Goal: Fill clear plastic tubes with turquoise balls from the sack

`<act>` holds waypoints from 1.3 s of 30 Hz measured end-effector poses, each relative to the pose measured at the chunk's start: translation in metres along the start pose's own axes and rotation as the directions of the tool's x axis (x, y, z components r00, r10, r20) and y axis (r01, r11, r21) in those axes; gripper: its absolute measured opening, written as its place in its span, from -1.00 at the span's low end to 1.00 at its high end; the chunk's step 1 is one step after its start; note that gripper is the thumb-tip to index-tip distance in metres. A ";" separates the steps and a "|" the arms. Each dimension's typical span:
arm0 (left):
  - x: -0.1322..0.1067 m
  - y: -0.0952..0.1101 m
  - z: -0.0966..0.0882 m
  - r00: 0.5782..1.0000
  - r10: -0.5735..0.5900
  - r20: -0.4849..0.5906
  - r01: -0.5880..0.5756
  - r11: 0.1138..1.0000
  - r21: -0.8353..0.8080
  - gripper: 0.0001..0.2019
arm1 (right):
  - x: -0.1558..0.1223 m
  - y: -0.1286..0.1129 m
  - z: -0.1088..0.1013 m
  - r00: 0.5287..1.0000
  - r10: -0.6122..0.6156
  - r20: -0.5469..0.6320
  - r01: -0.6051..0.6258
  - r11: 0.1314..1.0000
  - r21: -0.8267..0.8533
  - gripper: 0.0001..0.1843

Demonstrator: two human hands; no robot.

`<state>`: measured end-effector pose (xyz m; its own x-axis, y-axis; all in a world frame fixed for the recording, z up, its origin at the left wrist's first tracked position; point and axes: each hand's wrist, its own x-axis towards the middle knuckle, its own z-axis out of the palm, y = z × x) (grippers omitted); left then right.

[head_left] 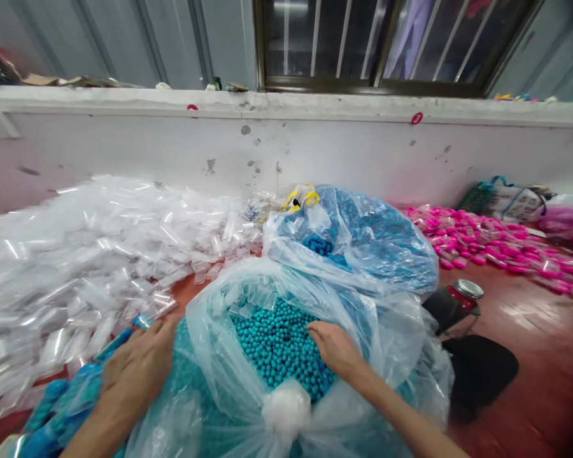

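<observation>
A large clear plastic bag (210,356) stands open in front of me, with small teal beads (277,337) inside. Some short clear plastic pieces (248,299) lie on the beads at the bag's far side. My right hand (337,348) is over the beads, its fingers curled together; anything in them is hidden. To the left of the bag, my left hand (141,359) is bent with its back to me, so its grip is mostly hidden. A blue-ended clear piece (144,320) shows at its fingertips. Beside that hand lie clear tubes filled with teal beads (48,404).
Many empty clear tubes (100,254) are heaped at left. Behind the bead bag sits another bag (377,235) with blue pieces. Pink pieces (496,242) spread at right, near a silver-lidded jar (468,291). A white wall (334,146) runs along the back.
</observation>
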<state>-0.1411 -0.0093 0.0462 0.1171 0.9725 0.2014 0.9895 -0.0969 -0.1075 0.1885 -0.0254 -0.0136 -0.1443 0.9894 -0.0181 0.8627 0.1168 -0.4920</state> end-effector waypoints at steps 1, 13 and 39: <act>0.006 0.013 0.004 0.996 0.081 -0.045 -0.079 0.996 0.046 -0.59 | 0.001 0.004 -0.003 1.000 0.016 -0.003 -0.016 1.000 -0.010 -0.64; 0.107 0.118 0.101 0.567 0.817 -0.105 -0.801 0.577 0.162 -0.64 | -0.014 0.013 -0.009 0.993 0.064 0.096 -0.032 0.953 -0.303 -0.70; 0.092 0.124 0.084 0.705 0.694 0.147 -0.659 0.717 -0.229 -0.82 | -0.016 0.001 0.014 0.991 0.063 0.116 -0.071 0.995 0.065 -0.84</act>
<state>-0.0144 0.0861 -0.0305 0.7569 0.6491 -0.0760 0.6517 -0.7584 0.0129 0.1844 -0.0426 -0.0260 -0.1449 0.9781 -0.1496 0.8373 0.0406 -0.5452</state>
